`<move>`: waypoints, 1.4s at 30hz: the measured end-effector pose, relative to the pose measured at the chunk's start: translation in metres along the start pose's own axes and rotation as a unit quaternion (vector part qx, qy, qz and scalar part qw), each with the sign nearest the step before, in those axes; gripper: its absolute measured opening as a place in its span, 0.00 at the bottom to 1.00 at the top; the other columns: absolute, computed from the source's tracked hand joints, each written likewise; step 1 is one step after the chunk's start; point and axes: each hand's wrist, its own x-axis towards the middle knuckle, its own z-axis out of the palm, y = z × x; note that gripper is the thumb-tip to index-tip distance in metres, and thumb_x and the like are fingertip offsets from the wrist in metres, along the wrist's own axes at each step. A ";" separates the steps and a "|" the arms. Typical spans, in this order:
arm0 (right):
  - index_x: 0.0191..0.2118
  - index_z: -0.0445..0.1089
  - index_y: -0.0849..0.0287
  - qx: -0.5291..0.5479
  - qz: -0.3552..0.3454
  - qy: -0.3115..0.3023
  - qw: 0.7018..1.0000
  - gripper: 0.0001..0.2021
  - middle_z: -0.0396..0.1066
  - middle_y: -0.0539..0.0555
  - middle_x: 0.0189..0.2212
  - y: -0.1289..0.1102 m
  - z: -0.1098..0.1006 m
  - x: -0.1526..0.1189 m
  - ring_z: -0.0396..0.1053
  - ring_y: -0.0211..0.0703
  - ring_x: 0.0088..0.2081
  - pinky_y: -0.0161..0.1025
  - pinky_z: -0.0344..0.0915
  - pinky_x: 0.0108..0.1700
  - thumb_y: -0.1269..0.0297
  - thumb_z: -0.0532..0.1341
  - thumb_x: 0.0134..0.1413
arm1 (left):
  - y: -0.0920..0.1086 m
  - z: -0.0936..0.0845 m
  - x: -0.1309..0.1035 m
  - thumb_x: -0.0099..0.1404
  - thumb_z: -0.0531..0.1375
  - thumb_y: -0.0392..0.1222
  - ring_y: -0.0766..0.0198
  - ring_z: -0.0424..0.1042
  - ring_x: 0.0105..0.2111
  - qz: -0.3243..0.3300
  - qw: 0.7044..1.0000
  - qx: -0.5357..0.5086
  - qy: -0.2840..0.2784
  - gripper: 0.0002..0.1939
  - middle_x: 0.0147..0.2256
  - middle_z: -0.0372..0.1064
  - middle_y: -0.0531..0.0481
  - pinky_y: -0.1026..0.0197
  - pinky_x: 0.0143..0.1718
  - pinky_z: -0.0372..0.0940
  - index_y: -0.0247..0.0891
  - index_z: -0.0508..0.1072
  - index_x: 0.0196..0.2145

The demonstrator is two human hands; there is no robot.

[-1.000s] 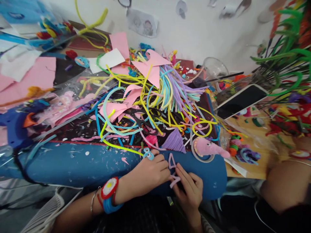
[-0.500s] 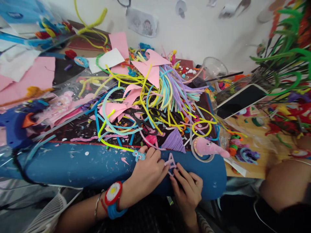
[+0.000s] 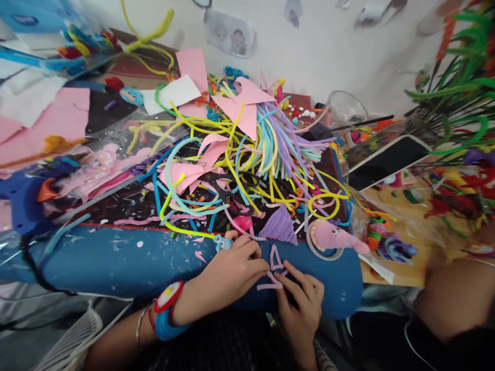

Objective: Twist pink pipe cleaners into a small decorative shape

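Note:
A pale lilac pipe cleaner (image 3: 268, 286), bent into a small triangle with a folded tail, lies against the blue rolled mat at the front edge. My left hand (image 3: 234, 270) pinches it from the left with thumb and forefinger. On that hand is a blue ring (image 3: 222, 242) with googly eyes, and on its wrist a red-and-white band (image 3: 168, 297). My right hand (image 3: 303, 301) has its fingertips closed on the pipe cleaner's right side. Just behind them sits a purple triangle (image 3: 279, 225) of wound pipe cleaner.
Black-handled scissors (image 3: 228, 195) lie among loose pipe cleaners (image 3: 270, 149) and pink felt (image 3: 247, 116). A pink elephant-like figure (image 3: 334, 236) rests by a tape roll (image 3: 324, 254). A blue glue gun (image 3: 27, 198) is at left, a phone (image 3: 389, 162) at right. Another person's arm (image 3: 458, 299) is at far right.
The lilac pipe cleaner has turned and shifted slightly, and its folded tail now shows below the triangle. My left hand has moved a little down and left. The camera view has shifted slightly.

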 end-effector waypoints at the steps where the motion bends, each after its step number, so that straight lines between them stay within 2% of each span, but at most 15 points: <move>1: 0.38 0.73 0.52 0.001 0.002 -0.001 1.000 0.07 0.72 0.55 0.44 0.000 0.000 0.000 0.65 0.47 0.38 0.48 0.59 0.41 0.71 0.61 0.54 | 0.001 -0.001 0.000 0.67 0.51 0.38 0.60 0.60 0.39 0.001 1.000 0.005 -0.005 0.10 0.34 0.63 0.49 0.55 0.43 0.56 0.39 0.73 0.36; 7: 0.37 0.72 0.54 0.000 0.000 -0.007 1.000 0.06 0.72 0.55 0.45 -0.001 -0.001 0.000 0.64 0.47 0.39 0.48 0.59 0.41 0.71 0.60 0.55 | 0.007 -0.001 -0.003 0.67 0.51 0.37 0.59 0.59 0.41 0.005 0.999 0.025 -0.039 0.09 0.37 0.63 0.48 0.51 0.47 0.55 0.37 0.70 0.32; 10: 0.40 0.72 0.53 -0.002 -0.021 -0.032 0.999 0.08 0.71 0.56 0.46 0.002 -0.005 0.001 0.65 0.47 0.40 0.47 0.59 0.41 0.70 0.60 0.55 | 0.012 0.002 -0.005 0.68 0.50 0.38 0.59 0.59 0.41 0.010 0.999 0.024 -0.046 0.09 0.37 0.63 0.47 0.54 0.45 0.57 0.36 0.69 0.33; 17: 0.47 0.70 0.53 -0.005 -0.079 -0.099 0.992 0.14 0.69 0.55 0.50 0.016 -0.017 0.004 0.65 0.45 0.39 0.45 0.61 0.41 0.71 0.58 0.56 | 0.017 0.016 -0.013 0.67 0.52 0.37 0.59 0.60 0.40 0.062 0.994 0.073 -0.061 0.07 0.35 0.63 0.48 0.50 0.48 0.54 0.35 0.68 0.32; 21: 0.52 0.67 0.54 -0.005 -0.095 -0.133 0.986 0.16 0.69 0.56 0.52 0.021 -0.021 0.007 0.67 0.44 0.39 0.44 0.62 0.41 0.70 0.58 0.57 | 0.021 0.030 -0.020 0.66 0.53 0.37 0.59 0.60 0.37 0.048 0.993 0.103 -0.017 0.07 0.33 0.63 0.49 0.47 0.48 0.51 0.36 0.67 0.29; 25: 0.53 0.66 0.52 -0.018 -0.092 -0.135 0.986 0.18 0.68 0.55 0.53 0.020 -0.020 0.006 0.67 0.43 0.38 0.44 0.62 0.40 0.71 0.57 0.57 | 0.024 0.042 -0.023 0.63 0.56 0.38 0.58 0.61 0.37 0.024 0.990 0.136 0.016 0.05 0.32 0.63 0.50 0.47 0.47 0.49 0.37 0.67 0.29; 30: 0.53 0.66 0.52 -0.007 -0.083 -0.125 0.989 0.18 0.67 0.55 0.53 0.020 -0.018 0.003 0.66 0.44 0.38 0.45 0.62 0.40 0.73 0.57 0.57 | 0.025 0.046 -0.023 0.64 0.54 0.38 0.60 0.62 0.36 -0.016 0.992 0.102 0.072 0.05 0.31 0.65 0.51 0.49 0.47 0.49 0.37 0.67 0.31; 33: 0.52 0.66 0.53 0.002 -0.080 -0.127 0.989 0.18 0.67 0.55 0.53 0.018 -0.018 0.004 0.66 0.44 0.40 0.45 0.61 0.41 0.73 0.57 0.57 | 0.023 0.044 -0.023 0.67 0.51 0.36 0.62 0.63 0.36 -0.022 0.995 0.072 0.066 0.07 0.32 0.67 0.51 0.51 0.47 0.49 0.37 0.68 0.34; 37: 0.52 0.66 0.53 0.011 -0.072 -0.128 0.989 0.17 0.67 0.55 0.53 0.015 -0.019 0.005 0.66 0.45 0.43 0.45 0.61 0.42 0.73 0.57 0.57 | 0.021 0.044 -0.026 0.66 0.53 0.34 0.61 0.64 0.38 -0.020 0.997 0.055 0.051 0.08 0.38 0.69 0.51 0.50 0.48 0.49 0.39 0.67 0.43; 42: 0.49 0.69 0.49 -0.016 -0.077 -0.124 0.989 0.17 0.65 0.53 0.54 0.013 -0.018 0.002 0.63 0.45 0.41 0.45 0.60 0.42 0.75 0.55 0.58 | 0.019 0.041 -0.025 0.66 0.53 0.33 0.61 0.63 0.38 0.000 0.999 0.047 0.024 0.07 0.37 0.70 0.51 0.50 0.47 0.51 0.38 0.68 0.40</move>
